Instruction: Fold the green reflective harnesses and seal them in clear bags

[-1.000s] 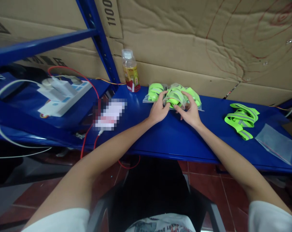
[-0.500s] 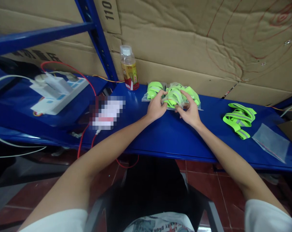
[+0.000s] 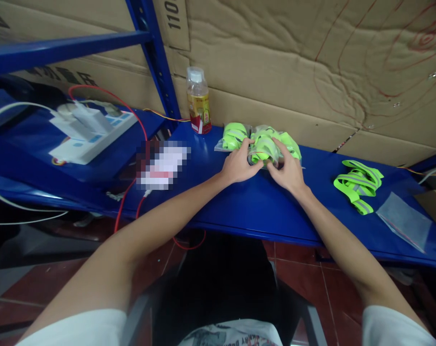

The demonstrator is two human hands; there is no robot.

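A clear plastic bag of neon-yellow reflective strap [image 3: 264, 145] lies at the back of the blue shelf, with both hands around its near end. My left hand [image 3: 239, 162] grips the left side, fingers on top and thumb at the near edge. On the right side my right hand [image 3: 287, 168] holds it the same way, thumb low and fingers over the top. Another bagged strap [image 3: 235, 135] sits just left of the hands, and one more bagged strap [image 3: 292, 145] lies partly hidden behind my right fingers.
A loose reflective strap [image 3: 358, 185] and flat clear bags [image 3: 405, 221] lie to the right. A drink bottle [image 3: 199, 103] stands at the back left. A blurred-out item [image 3: 163, 166] with a red cable and a power strip [image 3: 95, 139] are further left. Cardboard [image 3: 275, 62] walls the back.
Both thumbs have come closer together along the bag's near edge, and the bag sits flatter between the hands. The view has shifted slightly.
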